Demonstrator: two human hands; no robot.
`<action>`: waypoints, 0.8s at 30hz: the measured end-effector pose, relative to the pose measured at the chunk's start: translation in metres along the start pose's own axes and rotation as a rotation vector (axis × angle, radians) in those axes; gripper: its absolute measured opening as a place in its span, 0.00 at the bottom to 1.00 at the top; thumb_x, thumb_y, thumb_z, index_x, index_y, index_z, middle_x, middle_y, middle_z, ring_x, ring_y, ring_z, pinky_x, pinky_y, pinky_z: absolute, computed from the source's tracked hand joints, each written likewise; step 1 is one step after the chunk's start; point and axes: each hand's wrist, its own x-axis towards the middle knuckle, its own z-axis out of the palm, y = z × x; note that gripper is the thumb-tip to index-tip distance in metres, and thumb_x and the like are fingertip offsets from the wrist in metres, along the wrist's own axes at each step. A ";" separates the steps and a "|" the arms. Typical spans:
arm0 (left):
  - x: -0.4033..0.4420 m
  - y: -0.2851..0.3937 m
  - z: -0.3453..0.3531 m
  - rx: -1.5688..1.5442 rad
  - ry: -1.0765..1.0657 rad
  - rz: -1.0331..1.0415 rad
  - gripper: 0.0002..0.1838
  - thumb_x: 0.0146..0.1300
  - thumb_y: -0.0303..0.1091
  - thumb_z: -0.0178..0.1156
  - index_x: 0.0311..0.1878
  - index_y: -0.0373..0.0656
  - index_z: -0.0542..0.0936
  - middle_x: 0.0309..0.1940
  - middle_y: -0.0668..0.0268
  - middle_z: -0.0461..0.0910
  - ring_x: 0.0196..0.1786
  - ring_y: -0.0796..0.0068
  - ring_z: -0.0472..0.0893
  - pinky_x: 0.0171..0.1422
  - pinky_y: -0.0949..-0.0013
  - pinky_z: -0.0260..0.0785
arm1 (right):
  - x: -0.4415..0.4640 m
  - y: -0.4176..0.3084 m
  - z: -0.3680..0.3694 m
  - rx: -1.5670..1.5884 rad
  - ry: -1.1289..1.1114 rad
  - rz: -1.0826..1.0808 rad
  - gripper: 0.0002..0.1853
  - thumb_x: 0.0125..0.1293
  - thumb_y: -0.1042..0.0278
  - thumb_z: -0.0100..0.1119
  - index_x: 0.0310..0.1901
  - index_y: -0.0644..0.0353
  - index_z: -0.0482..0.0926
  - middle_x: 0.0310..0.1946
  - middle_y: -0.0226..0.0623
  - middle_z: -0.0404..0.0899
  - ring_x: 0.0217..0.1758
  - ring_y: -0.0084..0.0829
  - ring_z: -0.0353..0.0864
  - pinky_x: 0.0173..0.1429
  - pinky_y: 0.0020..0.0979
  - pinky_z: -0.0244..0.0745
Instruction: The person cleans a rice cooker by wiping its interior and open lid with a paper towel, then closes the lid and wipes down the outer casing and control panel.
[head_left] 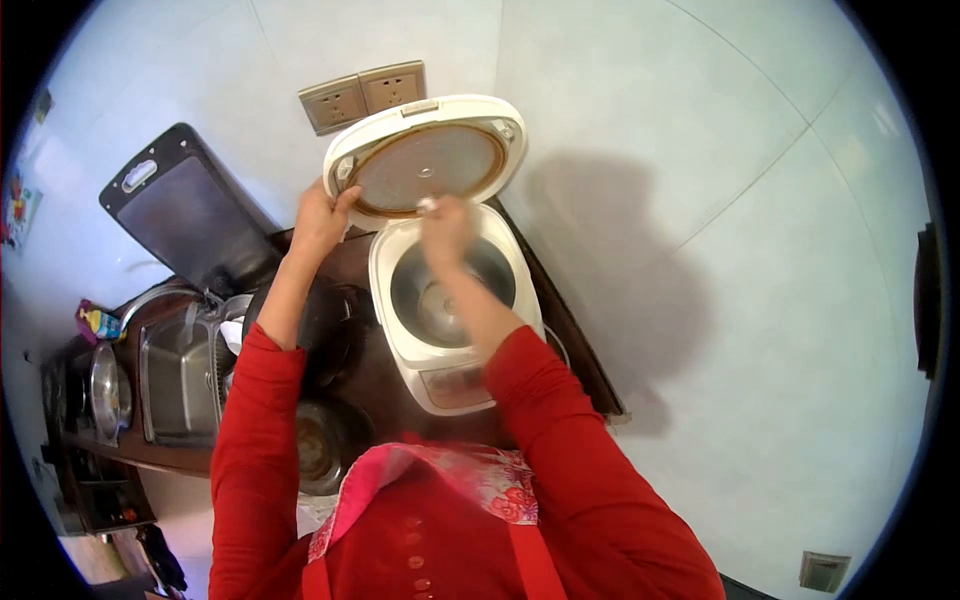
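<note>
A white rice cooker [408,345] stands on the dark counter with its lid [500,110] raised. Brown stains ring the lid's inner metal plate [425,165]. My left hand [322,215] grips the lid's left edge, thumb on the inner side and fingers behind. In front of the lid's lower part is my right hand [447,235], closed and smeared by motion. A small white bit shows at its fingertips, too blurred to name. Below my right forearm, the cooker's metal interior [420,295] is partly covered.
A dark-framed cutting board [175,215] leans on the wall at the left. Past it are a steel sink [180,375] and a metal bowl [108,390]. A dark pot [325,440] sits left of the cooker. Wall sockets [362,95] are behind the lid.
</note>
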 end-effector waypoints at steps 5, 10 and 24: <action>0.005 -0.015 0.002 0.005 -0.021 0.095 0.16 0.64 0.34 0.61 0.49 0.33 0.76 0.37 0.47 0.82 0.41 0.53 0.82 0.48 0.59 0.72 | 0.010 0.011 -0.013 0.122 0.043 0.108 0.09 0.48 0.69 0.73 0.23 0.58 0.79 0.23 0.41 0.80 0.28 0.46 0.80 0.33 0.44 0.71; 0.002 -0.014 -0.008 -0.124 -0.160 0.096 0.17 0.67 0.37 0.59 0.52 0.33 0.74 0.39 0.52 0.81 0.43 0.61 0.79 0.52 0.62 0.71 | -0.023 -0.035 0.024 0.419 -0.177 0.264 0.10 0.44 0.70 0.76 0.23 0.62 0.80 0.18 0.38 0.78 0.22 0.32 0.76 0.33 0.33 0.71; -0.029 0.009 -0.045 -0.131 -0.004 -0.114 0.30 0.60 0.44 0.68 0.59 0.33 0.75 0.45 0.62 0.82 0.37 0.77 0.79 0.44 0.70 0.73 | 0.010 -0.097 -0.087 0.983 -0.351 0.329 0.06 0.58 0.74 0.68 0.35 0.60 0.80 0.29 0.27 0.78 0.27 0.16 0.71 0.29 0.20 0.62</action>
